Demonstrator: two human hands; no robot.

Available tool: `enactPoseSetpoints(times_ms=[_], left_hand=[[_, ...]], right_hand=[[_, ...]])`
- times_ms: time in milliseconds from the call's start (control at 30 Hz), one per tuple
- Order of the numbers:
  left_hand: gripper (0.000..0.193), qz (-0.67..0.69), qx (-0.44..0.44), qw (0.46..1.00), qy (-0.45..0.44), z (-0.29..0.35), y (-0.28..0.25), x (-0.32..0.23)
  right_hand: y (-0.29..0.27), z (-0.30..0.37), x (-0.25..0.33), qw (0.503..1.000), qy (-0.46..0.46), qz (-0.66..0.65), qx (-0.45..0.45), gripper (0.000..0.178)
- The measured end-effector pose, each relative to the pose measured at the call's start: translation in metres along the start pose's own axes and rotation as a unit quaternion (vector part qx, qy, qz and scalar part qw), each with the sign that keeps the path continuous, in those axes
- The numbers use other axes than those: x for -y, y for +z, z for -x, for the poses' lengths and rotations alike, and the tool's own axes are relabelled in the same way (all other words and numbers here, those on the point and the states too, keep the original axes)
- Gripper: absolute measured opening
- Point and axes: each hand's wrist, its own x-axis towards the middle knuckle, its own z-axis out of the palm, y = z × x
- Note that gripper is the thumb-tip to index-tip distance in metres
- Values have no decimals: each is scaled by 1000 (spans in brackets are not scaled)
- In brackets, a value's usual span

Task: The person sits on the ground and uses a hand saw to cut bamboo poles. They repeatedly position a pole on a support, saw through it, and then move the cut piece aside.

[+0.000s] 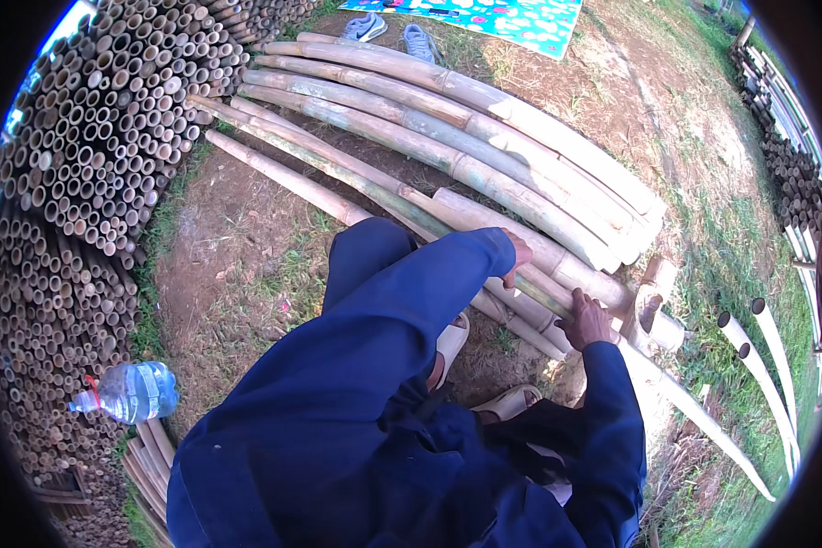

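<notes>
A long, slim bamboo pole lies slantwise before me, running from the far left to the near right. My right hand rests over it with bent fingers gripping it. Slightly farther off and to the left, my left hand is closed just above the same pole. The sleeve and the curled fingers hide what it holds, if anything. Under and beside the slim pole lies a thicker bamboo pole. Its right end meets a short upright wooden piece.
Several thick bamboo poles lie side by side beyond my hands. Stacked bamboo rises on the left, near a large plastic bottle. Shoes stand beside a patterned mat. Hollow poles lie at the right.
</notes>
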Motion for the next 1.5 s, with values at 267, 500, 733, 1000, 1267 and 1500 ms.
enactPoseSetpoints(times_ms=[267,500,733,1000,1267,1500], left_hand=[[58,0,-3,1000,-14,-2,1,13],[62,15,-7,999,-42,2,3,18],[72,0,-50,999,-4,-5,5,10],[96,-61,-40,997,-38,-8,-4,-15],[104,-75,-60,995,-40,-34,1,-73],[83,-77,-39,995,-53,-68,5,-94]], right_hand=[[1,-5,7,998,37,-42,2,82],[-120,158,-42,872,129,-258,-395,63],[98,376,-19,780,438,-227,-384,30],[245,391,67,787,503,-161,-319,42],[231,363,47,554,550,-398,-483,34],[111,463,55,482,508,-413,-583,31]])
